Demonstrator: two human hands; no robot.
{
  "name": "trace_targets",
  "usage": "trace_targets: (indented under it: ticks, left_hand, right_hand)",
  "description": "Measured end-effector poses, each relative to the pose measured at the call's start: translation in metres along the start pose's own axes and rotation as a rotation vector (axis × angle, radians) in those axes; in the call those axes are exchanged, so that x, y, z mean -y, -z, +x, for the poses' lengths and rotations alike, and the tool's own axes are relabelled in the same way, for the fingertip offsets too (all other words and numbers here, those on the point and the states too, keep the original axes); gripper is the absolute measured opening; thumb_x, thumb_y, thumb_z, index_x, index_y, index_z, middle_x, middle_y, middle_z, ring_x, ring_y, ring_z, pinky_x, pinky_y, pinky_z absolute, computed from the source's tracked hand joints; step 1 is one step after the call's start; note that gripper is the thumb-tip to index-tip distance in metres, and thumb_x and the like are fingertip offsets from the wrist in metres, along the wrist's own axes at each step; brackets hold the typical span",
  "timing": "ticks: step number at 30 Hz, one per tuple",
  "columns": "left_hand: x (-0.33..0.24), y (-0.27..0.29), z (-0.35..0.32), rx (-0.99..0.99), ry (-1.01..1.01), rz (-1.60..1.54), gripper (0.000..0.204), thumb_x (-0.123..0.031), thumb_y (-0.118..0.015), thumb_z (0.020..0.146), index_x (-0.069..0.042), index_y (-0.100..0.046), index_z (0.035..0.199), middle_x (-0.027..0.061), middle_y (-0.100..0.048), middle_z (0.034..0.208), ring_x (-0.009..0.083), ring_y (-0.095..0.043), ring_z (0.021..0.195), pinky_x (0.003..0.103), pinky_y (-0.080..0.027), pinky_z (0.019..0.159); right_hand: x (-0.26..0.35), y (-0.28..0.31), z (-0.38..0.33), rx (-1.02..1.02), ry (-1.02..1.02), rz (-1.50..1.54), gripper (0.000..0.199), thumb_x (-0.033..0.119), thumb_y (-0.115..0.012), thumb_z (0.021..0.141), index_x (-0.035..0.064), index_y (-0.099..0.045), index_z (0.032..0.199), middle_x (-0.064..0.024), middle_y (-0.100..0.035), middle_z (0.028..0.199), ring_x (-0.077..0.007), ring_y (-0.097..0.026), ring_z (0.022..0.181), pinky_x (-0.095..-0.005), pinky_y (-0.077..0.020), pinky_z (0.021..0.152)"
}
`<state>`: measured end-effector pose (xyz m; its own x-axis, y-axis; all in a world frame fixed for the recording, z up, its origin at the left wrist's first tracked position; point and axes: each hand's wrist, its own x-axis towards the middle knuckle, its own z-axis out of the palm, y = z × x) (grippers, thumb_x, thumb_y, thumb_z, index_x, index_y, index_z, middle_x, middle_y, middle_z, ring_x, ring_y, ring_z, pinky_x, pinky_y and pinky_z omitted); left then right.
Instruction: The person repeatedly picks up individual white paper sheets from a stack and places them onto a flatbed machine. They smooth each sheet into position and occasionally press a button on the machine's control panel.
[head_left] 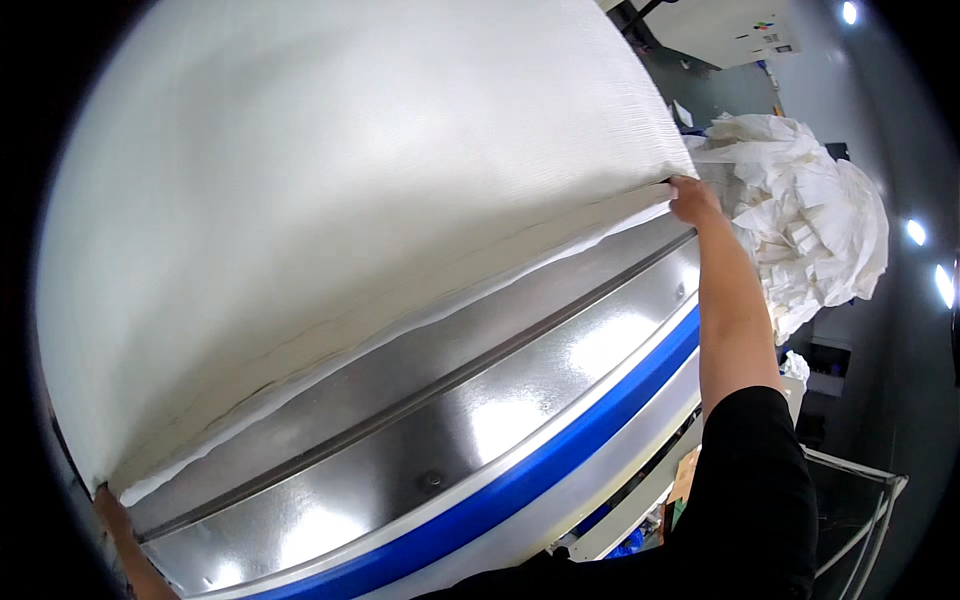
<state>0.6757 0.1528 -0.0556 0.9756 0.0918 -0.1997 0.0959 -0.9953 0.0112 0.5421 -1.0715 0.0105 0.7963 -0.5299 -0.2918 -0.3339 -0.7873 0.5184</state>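
A wide white cloth sheet (350,150) spreads over a machine bed in front of me, its near edge folded or hemmed and stretched in a slanting line. At the far right end of that edge, my right hand (692,202) is closed on the sheet's corner, arm reaching out. My left hand (113,512) grips the opposite corner at the lower left; its fingers are partly hidden by the cloth. Below the hem runs a shiny metal feed plate (400,440), with a narrow strip of bare metal between it and the cloth.
A blue band (520,475) runs along the machine's near edge, close to my body. Right of my right arm rises a large heap of crumpled white cloth (800,215). A white metal frame (880,500) stands at the lower right. A pale cabinet (720,30) is at the back.
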Motion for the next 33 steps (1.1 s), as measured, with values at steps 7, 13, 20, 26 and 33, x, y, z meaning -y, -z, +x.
trace_targets:
  ticks: [7,13,20,26,33]
  left_hand:
    - [-0.053,0.017,0.0,0.17,0.046,0.541,0.035,-0.006,-0.04,0.092,-0.015,-0.056,0.122,0.0061,-0.059,0.118,0.0253,-0.054,0.111,0.041,-0.037,0.1]
    - [-0.035,0.09,-0.035,0.03,-0.063,0.636,0.034,-0.009,-0.046,0.088,-0.015,-0.056,0.12,0.0097,-0.06,0.117,0.0305,-0.053,0.11,0.045,-0.036,0.101]
    - [-0.02,0.155,-0.111,0.145,-0.093,0.653,0.04,-0.001,-0.048,0.078,-0.012,-0.06,0.114,0.0136,-0.063,0.108,0.034,-0.056,0.102,0.044,-0.041,0.091]
    - [-0.019,0.114,-0.229,0.497,-0.08,0.693,0.031,-0.006,-0.046,0.081,-0.011,-0.066,0.103,0.0112,-0.066,0.102,0.028,-0.061,0.098,0.044,-0.04,0.096]
    - [-0.031,0.046,-0.298,0.956,-0.2,1.004,0.023,-0.011,-0.065,0.068,-0.013,-0.07,0.09,0.0078,-0.067,0.098,0.0258,-0.063,0.097,0.042,-0.048,0.084]
  right_hand:
    - [-0.029,0.004,-0.018,-0.082,-0.073,-0.09,0.032,0.023,-0.05,0.086,0.0257,-0.062,0.115,-0.0041,-0.063,0.114,-0.0262,-0.06,0.105,-0.0385,-0.047,0.089]
    - [-0.07,0.066,-0.033,-0.103,0.046,-0.091,0.035,0.017,-0.055,0.081,0.0228,-0.061,0.114,-0.0108,-0.065,0.105,-0.0312,-0.062,0.096,-0.0434,-0.048,0.084]
    - [-0.132,0.073,-0.098,-0.09,0.197,-0.062,0.037,0.013,-0.056,0.077,0.0105,-0.059,0.114,-0.0178,-0.063,0.105,-0.036,-0.059,0.097,-0.0459,-0.0463,0.083]
    - [-0.114,0.023,-0.176,0.181,0.309,-0.203,0.035,0.016,-0.06,0.075,0.0171,-0.064,0.11,-0.0122,-0.066,0.099,-0.032,-0.062,0.093,-0.0429,-0.049,0.082]
    - [-0.109,-0.047,-0.234,0.367,0.451,-0.498,0.02,0.025,-0.054,0.081,0.017,-0.071,0.089,-0.0089,-0.068,0.083,-0.0282,-0.065,0.082,-0.0453,-0.05,0.076]
